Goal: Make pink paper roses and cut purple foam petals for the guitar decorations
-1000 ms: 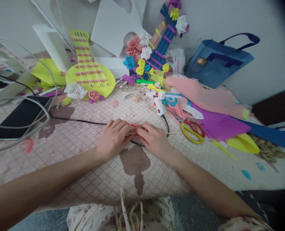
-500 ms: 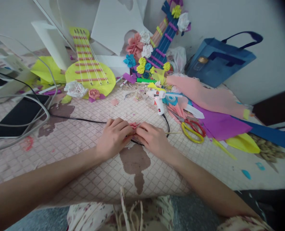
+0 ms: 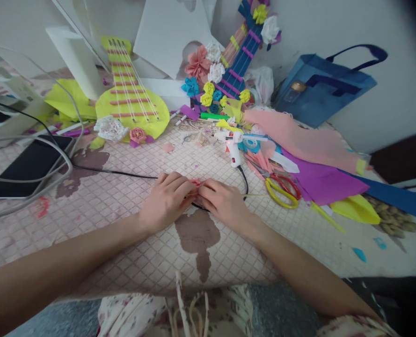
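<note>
Between my fingertips, low over the middle of the table, is a small pink paper flower (image 3: 195,182), mostly covered by the fingers. My left hand (image 3: 171,199) pinches it from the left, knuckles up. From the other side, my right hand (image 3: 225,203) grips it with thumb and fingers pressed together. A thin pale yellow stick or strip juts out to the right of the right hand. The black cord of the white glue gun (image 3: 233,150) runs beneath both hands. Scissors with yellow handles (image 3: 281,193) lie to the right.
At the back stand a yellow paper guitar (image 3: 134,105) and a blue paper guitar (image 3: 241,61) with paper flowers. Purple paper (image 3: 327,180) and pink paper (image 3: 306,133) lie on the right, before a blue bag (image 3: 320,93). A black tablet-like device (image 3: 28,168) and cables occupy the left.
Both hands keep their hold in nearly the same spot, with only slight finger movement around the pink paper. The view has shifted a little.
</note>
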Demonstrator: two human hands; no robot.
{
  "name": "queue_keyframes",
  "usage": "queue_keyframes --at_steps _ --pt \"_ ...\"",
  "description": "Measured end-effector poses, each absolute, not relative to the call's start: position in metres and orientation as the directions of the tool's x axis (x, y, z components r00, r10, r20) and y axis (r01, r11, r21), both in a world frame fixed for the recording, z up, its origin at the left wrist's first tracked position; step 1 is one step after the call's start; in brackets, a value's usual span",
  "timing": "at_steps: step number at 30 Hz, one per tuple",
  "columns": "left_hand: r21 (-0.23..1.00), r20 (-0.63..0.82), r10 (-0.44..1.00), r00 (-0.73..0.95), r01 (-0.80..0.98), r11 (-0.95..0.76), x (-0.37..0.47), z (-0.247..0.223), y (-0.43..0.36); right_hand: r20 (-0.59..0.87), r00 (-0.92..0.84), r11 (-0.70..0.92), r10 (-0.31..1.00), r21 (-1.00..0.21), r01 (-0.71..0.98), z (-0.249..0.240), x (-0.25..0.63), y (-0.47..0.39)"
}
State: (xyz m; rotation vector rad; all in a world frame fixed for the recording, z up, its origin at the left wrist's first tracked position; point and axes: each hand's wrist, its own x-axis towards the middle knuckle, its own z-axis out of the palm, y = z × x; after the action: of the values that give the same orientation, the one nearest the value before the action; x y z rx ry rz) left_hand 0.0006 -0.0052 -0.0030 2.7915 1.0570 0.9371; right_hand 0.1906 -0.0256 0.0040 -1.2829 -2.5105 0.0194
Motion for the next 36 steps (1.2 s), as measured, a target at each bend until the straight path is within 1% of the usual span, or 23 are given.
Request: queue_keyframes --at_steps 5,13,20,25,31,36 --pt "0.210 0.521 0.599 0.608 0.589 -0.781 -0.0005 -0.0024 -0.0060 0.258 -0.551 0.600 0.794 -0.184 0.778 0.0045 0.1905 -0.0254" --pt "0.201 0.537 0.595 0.598 0.595 -0.778 -0.0016 -0.0028 -0.0059 0.285 -0.540 0.603 0.792 -0.220 0.767 0.0022 0.1912 -0.0255" --pt "0.217 0.522 0.613 0.593 0.603 -0.768 0.0000 -0.0003 -0.0073 0.335 -0.544 0.616 0.769 -0.164 0.770 -0.0002 0.1905 -0.0249" --pt "0.229 0.513 0.619 0.595 0.600 -0.767 -0.0004 0.0003 -0.0080 0.334 -0.559 0.632 0.758 -0.167 0.757 0.0008 0.1899 -0.0245" --pt "0.171 0.526 0.588 0.614 0.601 -0.781 -0.0016 -0.0020 -0.0064 0.340 -0.567 0.641 0.750 -0.159 0.751 0.0007 0.1897 -0.0245" --pt "0.174 0.513 0.597 0.617 0.607 -0.776 -0.0013 -0.0024 -0.0063 0.336 -0.565 0.637 0.753 -0.159 0.754 0.0002 0.1897 -0.0242"
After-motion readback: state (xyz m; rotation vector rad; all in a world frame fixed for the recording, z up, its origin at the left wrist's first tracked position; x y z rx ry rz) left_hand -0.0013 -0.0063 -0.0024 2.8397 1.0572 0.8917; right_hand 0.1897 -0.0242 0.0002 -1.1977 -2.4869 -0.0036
